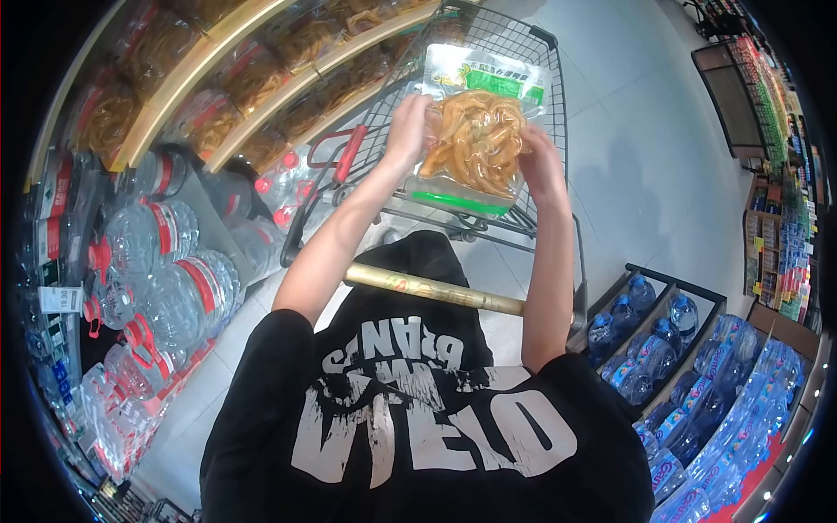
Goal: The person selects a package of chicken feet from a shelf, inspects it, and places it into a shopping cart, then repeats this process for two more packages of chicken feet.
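Note:
Between my two hands is a sealed clear food bag [478, 144] of curled golden-brown pieces, with green-and-white printing at its top and a green strip at its bottom. My left hand [408, 131] closes on the bag's left edge, its fingertips partly hidden behind the plastic. On the opposite edge, my right hand [541, 162] grips with bent fingers. The bag is held above a wire shopping cart [558, 105], whose basket shows around it. A gold-coloured cart handle [436, 289] runs across below my forearms, near my body.
Wooden shelves [174, 83] with similar bags line the upper left. Large water bottles [187, 292] with red caps stand at the left. Packs of blue-labelled bottles [697, 405] and a black crate rack [671, 288] are at the lower right. Grey tiled floor [645, 113] extends beyond the cart.

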{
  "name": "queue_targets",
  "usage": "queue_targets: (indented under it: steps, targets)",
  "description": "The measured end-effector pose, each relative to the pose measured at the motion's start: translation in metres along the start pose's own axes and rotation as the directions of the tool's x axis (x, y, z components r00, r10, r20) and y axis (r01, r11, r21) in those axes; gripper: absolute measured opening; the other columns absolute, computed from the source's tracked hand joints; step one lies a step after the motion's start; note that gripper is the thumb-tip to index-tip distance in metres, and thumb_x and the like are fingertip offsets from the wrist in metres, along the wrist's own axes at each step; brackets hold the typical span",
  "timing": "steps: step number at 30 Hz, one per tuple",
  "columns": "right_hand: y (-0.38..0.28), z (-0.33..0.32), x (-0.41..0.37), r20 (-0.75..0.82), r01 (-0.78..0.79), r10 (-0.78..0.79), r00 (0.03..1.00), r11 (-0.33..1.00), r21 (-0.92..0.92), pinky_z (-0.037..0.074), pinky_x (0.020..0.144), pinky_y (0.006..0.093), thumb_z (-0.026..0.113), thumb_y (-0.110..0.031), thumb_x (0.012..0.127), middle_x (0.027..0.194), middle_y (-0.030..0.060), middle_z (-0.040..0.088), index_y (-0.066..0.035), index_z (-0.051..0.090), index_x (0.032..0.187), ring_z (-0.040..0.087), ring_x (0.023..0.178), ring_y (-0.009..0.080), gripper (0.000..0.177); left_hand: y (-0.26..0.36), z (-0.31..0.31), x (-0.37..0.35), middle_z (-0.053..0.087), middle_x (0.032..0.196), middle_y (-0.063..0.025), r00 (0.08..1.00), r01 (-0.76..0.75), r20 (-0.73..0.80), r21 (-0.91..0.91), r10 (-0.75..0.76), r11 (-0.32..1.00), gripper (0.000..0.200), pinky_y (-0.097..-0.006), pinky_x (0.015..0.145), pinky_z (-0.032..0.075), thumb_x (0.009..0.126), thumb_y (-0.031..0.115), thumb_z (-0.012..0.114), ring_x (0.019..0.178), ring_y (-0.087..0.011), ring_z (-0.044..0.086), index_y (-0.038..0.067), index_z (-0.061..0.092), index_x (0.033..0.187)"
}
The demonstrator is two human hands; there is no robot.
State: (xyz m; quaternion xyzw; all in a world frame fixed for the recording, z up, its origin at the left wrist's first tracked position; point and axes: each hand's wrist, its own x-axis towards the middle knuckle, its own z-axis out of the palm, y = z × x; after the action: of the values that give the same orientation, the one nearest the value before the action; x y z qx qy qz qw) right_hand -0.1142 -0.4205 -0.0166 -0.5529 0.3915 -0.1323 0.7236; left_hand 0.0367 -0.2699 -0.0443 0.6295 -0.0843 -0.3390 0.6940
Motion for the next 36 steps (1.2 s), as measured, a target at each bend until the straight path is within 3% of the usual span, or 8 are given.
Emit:
queue_targets:
  steps: [7,10,14,16,24,26,32,36]
  targets:
    - [0.003,0.001,-0.002,-0.025,-0.127,0.153,0.988,0.890,0.438,0.047,0.082,0.0283,0.039,-0.025,0.096,0.105,0.0110,0.058,0.004,0.048,0.118,0.057,0.093,0.0176,0.037,0.029,0.005,-0.016,0.059,0.069,-0.0081,0.873,0.171,0.487,-0.287,-0.010,0.943,0.051,-0.0223,0.045,0.043,0.093,0.046,0.034,0.054,-0.0119,0.055,0.002,0.053,0.110]
    - [0.004,0.006,-0.011,0.606,-0.591,-0.072,0.792,0.158,0.791,0.043,0.072,0.0241,0.051,-0.019,0.088,0.078,0.0024,0.049,0.004,0.046,0.108,0.052,0.073,0.0093,0.031,-0.018,0.015,-0.010,0.059,0.059,-0.0089,0.884,-0.372,0.414,0.343,0.217,0.863,0.033,-0.0304,0.049,0.048,0.089,0.032,0.046,0.055,-0.0182,0.060,0.002,0.060,0.088]
    - [0.003,0.021,-0.017,0.648,-0.656,-0.217,0.730,0.041,0.754,0.037,0.058,0.0224,0.050,-0.016,0.088,0.070,0.0000,0.042,0.001,0.045,0.097,0.045,0.062,0.0080,0.020,-0.028,0.014,-0.029,0.061,0.064,-0.0150,0.778,-0.629,0.585,0.726,0.231,0.280,0.028,-0.0373,0.057,0.049,0.084,0.029,0.050,0.062,-0.0293,0.062,0.003,0.062,0.083]
    - [0.008,0.019,-0.010,0.679,-0.693,-0.262,0.686,0.046,0.719,0.036,0.058,0.0224,0.050,-0.016,0.088,0.070,-0.0001,0.042,0.001,0.045,0.097,0.045,0.062,0.0078,0.020,-0.034,0.013,-0.031,0.062,0.073,-0.0184,0.771,-0.596,0.634,0.755,-0.068,0.274,0.028,-0.0439,0.066,0.049,0.083,0.029,0.050,0.075,-0.0356,0.062,0.004,0.064,0.081]
    - [0.030,-0.004,0.011,0.623,-0.571,-0.160,0.765,0.279,0.772,0.037,0.057,0.0217,0.049,-0.018,0.089,0.072,0.0019,0.046,0.003,0.048,0.097,0.050,0.067,0.0102,0.022,-0.044,0.014,-0.030,0.065,0.082,-0.0176,0.749,-0.543,0.622,0.773,-0.228,0.328,0.034,-0.0452,0.074,0.049,0.085,0.033,0.047,0.082,-0.0341,0.063,0.005,0.066,0.086]
    - [0.036,-0.015,0.019,0.146,-0.163,0.074,0.987,0.467,0.869,0.041,0.063,0.0235,0.047,-0.021,0.090,0.078,0.0034,0.050,0.000,0.050,0.100,0.052,0.072,0.0126,0.024,-0.044,0.014,-0.031,0.065,0.084,-0.0177,0.754,-0.537,0.607,0.790,-0.252,0.297,0.036,-0.0449,0.075,0.049,0.086,0.033,0.046,0.082,-0.0345,0.063,0.004,0.066,0.086]
    - [0.022,-0.008,0.025,-0.413,0.219,-0.098,0.905,0.941,0.257,0.047,0.071,0.0296,0.034,-0.030,0.099,0.107,0.0047,0.059,-0.008,0.049,0.122,0.056,0.086,0.0142,0.035,-0.041,0.015,-0.034,0.066,0.085,-0.0189,0.760,-0.498,0.583,0.806,-0.288,0.319,0.040,-0.0460,0.076,0.049,0.086,0.033,0.045,0.084,-0.0344,0.064,0.000,0.067,0.083]
    - [0.061,-0.032,0.069,-0.389,0.103,-0.145,0.910,0.987,-0.126,0.048,0.065,0.0273,0.043,-0.028,0.096,0.099,0.0068,0.058,-0.005,0.052,0.118,0.057,0.074,0.0164,0.033,-0.043,0.014,-0.033,0.066,0.085,-0.0189,0.750,-0.526,0.610,0.785,-0.256,0.328,0.039,-0.0453,0.074,0.050,0.086,0.033,0.046,0.083,-0.0343,0.064,0.000,0.067,0.082]
